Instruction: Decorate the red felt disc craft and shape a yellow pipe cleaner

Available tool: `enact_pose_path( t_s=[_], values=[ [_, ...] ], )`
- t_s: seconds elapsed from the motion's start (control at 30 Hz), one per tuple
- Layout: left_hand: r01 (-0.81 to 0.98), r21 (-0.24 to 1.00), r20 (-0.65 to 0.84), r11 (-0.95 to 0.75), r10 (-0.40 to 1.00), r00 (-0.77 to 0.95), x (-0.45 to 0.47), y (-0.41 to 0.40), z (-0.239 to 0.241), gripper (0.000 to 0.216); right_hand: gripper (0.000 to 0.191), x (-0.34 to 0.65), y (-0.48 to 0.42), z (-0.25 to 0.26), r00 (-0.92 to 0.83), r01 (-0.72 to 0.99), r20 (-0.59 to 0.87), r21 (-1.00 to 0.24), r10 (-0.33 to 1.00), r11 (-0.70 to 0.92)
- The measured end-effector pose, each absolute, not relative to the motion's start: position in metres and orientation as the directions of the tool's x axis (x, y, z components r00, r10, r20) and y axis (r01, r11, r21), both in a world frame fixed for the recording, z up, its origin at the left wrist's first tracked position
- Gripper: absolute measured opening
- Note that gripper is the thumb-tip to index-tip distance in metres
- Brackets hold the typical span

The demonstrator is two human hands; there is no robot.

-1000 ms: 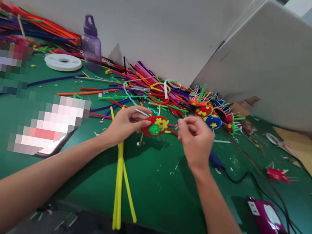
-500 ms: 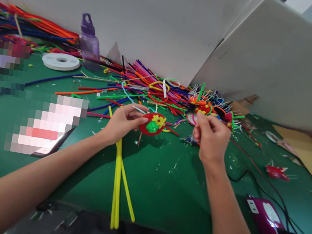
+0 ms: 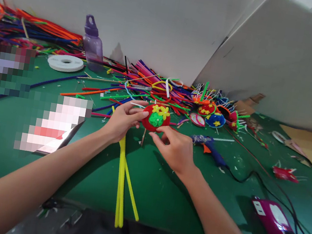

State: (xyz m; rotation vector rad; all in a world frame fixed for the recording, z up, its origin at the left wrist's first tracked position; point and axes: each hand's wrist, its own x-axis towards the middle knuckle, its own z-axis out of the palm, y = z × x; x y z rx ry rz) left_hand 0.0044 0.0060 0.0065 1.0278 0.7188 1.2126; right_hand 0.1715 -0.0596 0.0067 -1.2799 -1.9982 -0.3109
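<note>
The red disc (image 3: 156, 118) sits between 2 hands above the green table (image 3: 165, 202). The left hand (image 3: 122, 121) grips its left edge, thumb over the face; the right hand (image 3: 175, 146), knuckles up, pinches its lower edge narrowly. Forearms slant inward; yellow stems (image 3: 121, 191) pass beneath the left hand.

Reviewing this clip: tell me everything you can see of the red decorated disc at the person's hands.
The red disc is roughly round and looks fuzzy, like pipe-cleaner material. Its visible face carries a bunched green cluster near the middle and yellow flowers above. That face is turned toward the camera, above the green table. The left hand grips its left edge, thumb on the face; the right hand appears to touch its lower edge. Its back is hidden.
</note>
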Motion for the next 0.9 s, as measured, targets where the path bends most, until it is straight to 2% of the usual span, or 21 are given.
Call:
enact_pose_path(
  t_s=[0.1,0.23,0.47,0.73,0.9],
  values=[
    [-0.415,0.909,0.064,0.046,0.966,0.249,0.0050,0.0052,0.0069,0.040,0.016,0.1696,-0.0576,0.0015,-0.252,0.888,0.703,-0.105,0.665,0.447],
    [-0.404,0.913,0.067,0.049,0.961,0.267,0.0046,0.0047,0.0074,0.041,0.016,0.1705,-0.0582,0.0008,-0.250,0.884,0.709,-0.111,0.660,0.454],
    [-0.356,0.934,0.103,-0.007,0.962,0.251,0.0041,0.0061,0.0049,0.044,0.016,0.1708,-0.0628,0.0031,-0.366,0.780,0.729,-0.099,0.578,0.618],
    [-0.349,0.937,0.109,-0.027,0.969,0.220,0.0049,0.0053,0.0055,0.042,0.020,0.1714,-0.0664,0.0046,-0.526,0.726,0.520,-0.137,0.673,0.674],
    [-0.344,0.938,0.125,-0.046,0.969,0.212,0.0046,0.0063,0.0042,0.042,0.023,0.1691,-0.0666,0.0045,-0.566,0.713,0.472,-0.131,0.676,0.688]
  ],
)
